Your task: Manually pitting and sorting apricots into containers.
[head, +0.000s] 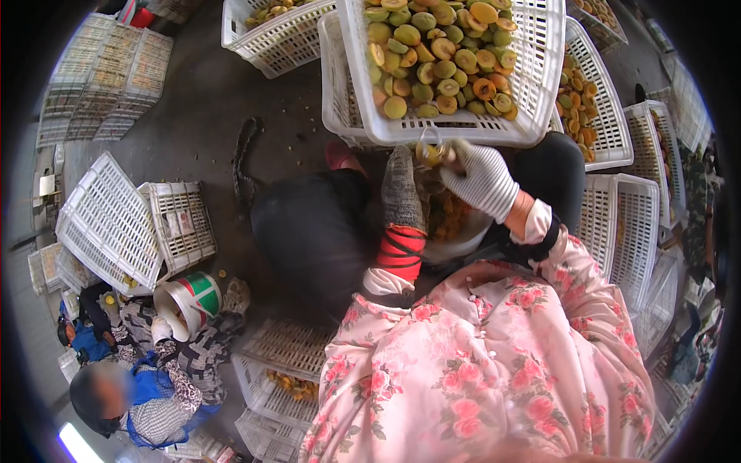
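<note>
My right hand [480, 176], in a white and grey striped glove, is closed near a yellow-green fruit piece [429, 154] just below the rim of the crate in front of me. A thin metal ring or loop [429, 136] shows beside that piece; what it belongs to cannot be told. My left hand [400, 173], in a dark grey knitted glove with a red wrapped cuff, is at the left of the piece; its fingers are hard to make out. Ahead, a white plastic crate [451, 132] holds many halved green-orange fruits [446, 69]. Below my hands, a pale container [457, 250] holds orange pieces.
More white crates with fruit stand at upper left [283, 43] and right [602, 104]. Tilted crates [110, 220] lie at left. A co-worker [156, 405] sits at lower left by a white bucket [188, 301]. A dark braided strap [240, 162] lies on the floor.
</note>
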Motion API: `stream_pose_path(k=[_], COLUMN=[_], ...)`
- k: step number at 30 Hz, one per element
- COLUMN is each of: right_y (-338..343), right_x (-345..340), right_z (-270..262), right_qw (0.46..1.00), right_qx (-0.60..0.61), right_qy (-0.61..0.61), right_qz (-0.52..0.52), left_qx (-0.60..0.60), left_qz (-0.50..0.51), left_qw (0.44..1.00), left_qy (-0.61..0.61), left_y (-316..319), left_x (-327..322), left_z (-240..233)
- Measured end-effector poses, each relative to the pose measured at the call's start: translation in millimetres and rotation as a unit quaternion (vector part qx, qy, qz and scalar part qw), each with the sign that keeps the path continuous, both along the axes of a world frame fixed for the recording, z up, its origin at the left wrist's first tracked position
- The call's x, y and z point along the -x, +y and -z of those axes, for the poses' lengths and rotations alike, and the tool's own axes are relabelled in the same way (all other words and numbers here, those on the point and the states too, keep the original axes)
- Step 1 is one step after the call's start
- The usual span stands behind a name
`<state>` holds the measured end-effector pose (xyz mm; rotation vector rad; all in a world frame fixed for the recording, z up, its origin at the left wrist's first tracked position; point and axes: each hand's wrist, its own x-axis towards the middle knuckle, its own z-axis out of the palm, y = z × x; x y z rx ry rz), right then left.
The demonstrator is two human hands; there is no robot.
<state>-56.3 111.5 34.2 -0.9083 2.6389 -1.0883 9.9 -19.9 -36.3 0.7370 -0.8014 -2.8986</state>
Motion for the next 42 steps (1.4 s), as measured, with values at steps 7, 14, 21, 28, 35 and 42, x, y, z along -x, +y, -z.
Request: stream_pose_path(k=[7, 14, 21, 28, 35, 42], right_y=[26.9, 33.3, 23.3, 19.8, 23.1, 15.3], right_x=[-41.2, -52.6, -50.4, -57.6, -52.0, -47.6], right_z=[-15.6, -28.0, -33.0, 4.0, 5.6, -16.9], right_qw=[0.997, 0.997, 0.986, 0.960, 0.953, 0.969], right_qx=[0.023, 0.000, -0.138, 0.079, 0.026, -0.154], right_qy=[-0.071, -0.058, -0.022, -0.227, -0.274, -0.135], right_qz=[-0.024, -0.059, -0.086, -0.141, -0.124, -0.135], left_qx=[0.023, 0.072, 0.148, 0.242, 0.343, 0.198], left_qz=[-0.063, 0.001, 0.025, 0.023, 0.057, 0.015], left_qw=[0.996, 0.997, 0.988, 0.970, 0.935, 0.980], left_qy=[-0.054, 0.024, 0.027, 0.027, 0.068, 0.012], left_y=[8.1, 6.5, 5.6, 1.5, -3.4, 3.7], left_x=[-4.9, -9.1, -7.5, -7.7, -5.6, -7.6], left_z=[-57.2, -54.3, -53.7, -55.6, -56.6, -62.7])
